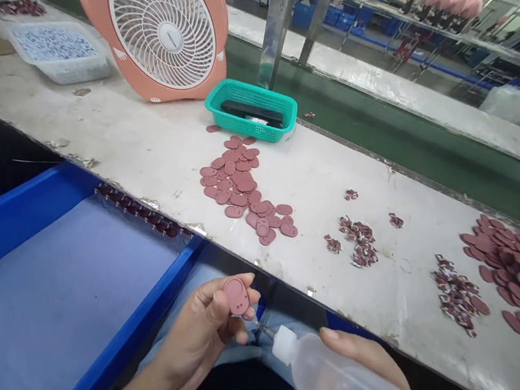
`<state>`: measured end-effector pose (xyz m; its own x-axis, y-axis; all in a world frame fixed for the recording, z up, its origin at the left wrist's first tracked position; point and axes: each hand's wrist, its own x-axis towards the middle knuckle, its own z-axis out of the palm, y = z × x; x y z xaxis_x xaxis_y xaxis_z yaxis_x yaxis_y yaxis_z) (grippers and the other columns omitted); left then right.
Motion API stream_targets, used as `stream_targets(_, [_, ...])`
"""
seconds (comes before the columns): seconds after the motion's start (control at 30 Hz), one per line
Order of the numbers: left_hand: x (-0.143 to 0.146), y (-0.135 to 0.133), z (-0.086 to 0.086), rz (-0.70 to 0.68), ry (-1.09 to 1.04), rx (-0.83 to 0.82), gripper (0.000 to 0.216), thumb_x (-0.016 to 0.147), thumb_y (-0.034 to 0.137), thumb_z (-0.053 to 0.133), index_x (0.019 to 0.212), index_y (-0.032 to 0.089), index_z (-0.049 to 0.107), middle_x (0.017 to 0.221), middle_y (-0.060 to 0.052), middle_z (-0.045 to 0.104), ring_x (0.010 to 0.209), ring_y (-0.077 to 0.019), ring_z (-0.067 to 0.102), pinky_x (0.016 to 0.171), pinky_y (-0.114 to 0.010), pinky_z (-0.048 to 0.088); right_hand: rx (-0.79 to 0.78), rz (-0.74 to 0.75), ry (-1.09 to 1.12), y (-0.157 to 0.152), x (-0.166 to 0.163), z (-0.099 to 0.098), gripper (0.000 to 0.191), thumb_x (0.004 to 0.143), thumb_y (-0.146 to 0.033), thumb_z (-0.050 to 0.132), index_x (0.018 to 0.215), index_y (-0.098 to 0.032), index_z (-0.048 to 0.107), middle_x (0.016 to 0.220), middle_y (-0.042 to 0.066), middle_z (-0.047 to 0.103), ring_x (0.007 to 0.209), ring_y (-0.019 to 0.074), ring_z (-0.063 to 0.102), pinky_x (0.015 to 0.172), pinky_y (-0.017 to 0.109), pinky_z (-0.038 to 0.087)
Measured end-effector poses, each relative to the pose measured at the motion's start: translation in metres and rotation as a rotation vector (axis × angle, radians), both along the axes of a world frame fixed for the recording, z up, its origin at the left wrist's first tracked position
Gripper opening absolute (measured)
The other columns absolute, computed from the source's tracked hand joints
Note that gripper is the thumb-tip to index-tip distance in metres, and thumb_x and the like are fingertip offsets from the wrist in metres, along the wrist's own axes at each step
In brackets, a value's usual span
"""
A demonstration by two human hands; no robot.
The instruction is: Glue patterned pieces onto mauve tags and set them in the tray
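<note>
In the head view, the left hand (197, 335) clenches a pink oval piece (236, 296) between thumb and fingers. The right hand (354, 351) is closed around a clear squeeze bottle (348, 387), its thin nozzle (266, 330) just beside the piece.

Beyond the grip runs a worn white bench (161, 138). Straight ahead lies a loose heap of pink ovals (240, 182); to the right of the grip are small printed bits (358, 242) and a larger oval heap (512, 272). Left of the grip sits a blue tray (137, 326). Farther off stand a teal basket (250, 110), a pink fan (168, 25) and a white tub (59, 51). Past the bench are a green-sided belt (353, 92), blue crates (316, 14) and a rack of pink items (440, 0).
</note>
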<state>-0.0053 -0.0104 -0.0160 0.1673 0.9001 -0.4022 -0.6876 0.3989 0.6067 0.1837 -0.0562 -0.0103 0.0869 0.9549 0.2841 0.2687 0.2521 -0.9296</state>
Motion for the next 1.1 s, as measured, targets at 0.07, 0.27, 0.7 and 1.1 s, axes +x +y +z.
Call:
stream_targets(0.07, [-0.001,-0.001,0.001,-0.011,0.014,0.009,0.042,0.065,0.053,0.084,0.095,0.025,0.081,0.085,-0.007,0.077,0.068,-0.0119,0.065,0.050,-0.014,0.051,0.077,-0.032,0.046,0.006,-0.007,0.010,0.047,0.087,-0.067,0.053,0.120,-0.035,0.063,0.075,0.008,0.068,0.056,0.0269,0.064,0.047,0.039,0.050])
stream_targets(0.27, [-0.001,-0.001,0.005,-0.019,0.040,0.033,0.039,0.066,0.053,0.084,0.094,0.025,0.082,0.083,-0.006,0.078,0.068,-0.0122,0.066,0.052,-0.015,0.052,0.150,0.002,0.028,0.017,-0.008,0.013,0.043,0.088,-0.058,0.061,0.118,-0.028,0.069,0.071,0.006,0.069,0.049,0.0209,0.061,0.041,0.032,0.047])
stream_targets(0.7, [-0.001,0.002,0.009,-0.022,0.105,0.015,0.042,0.061,0.056,0.085,0.090,0.026,0.083,0.078,-0.005,0.077,0.061,-0.0114,0.061,0.052,-0.017,0.052,0.124,0.045,0.126,0.022,-0.017,0.020,0.040,0.087,-0.053,0.067,0.120,-0.031,0.067,0.074,0.004,0.070,0.045,0.0174,0.058,0.038,0.030,0.045])
stream_targets(1.1, [-0.001,0.001,0.015,0.000,0.105,-0.012,0.040,0.061,0.054,0.086,0.088,0.025,0.083,0.074,-0.005,0.078,0.062,-0.0117,0.064,0.052,-0.016,0.052,0.172,-0.010,0.144,0.024,-0.017,0.019,0.041,0.088,-0.054,0.065,0.113,-0.022,0.069,0.076,0.005,0.069,0.051,0.0158,0.061,0.040,0.027,0.045])
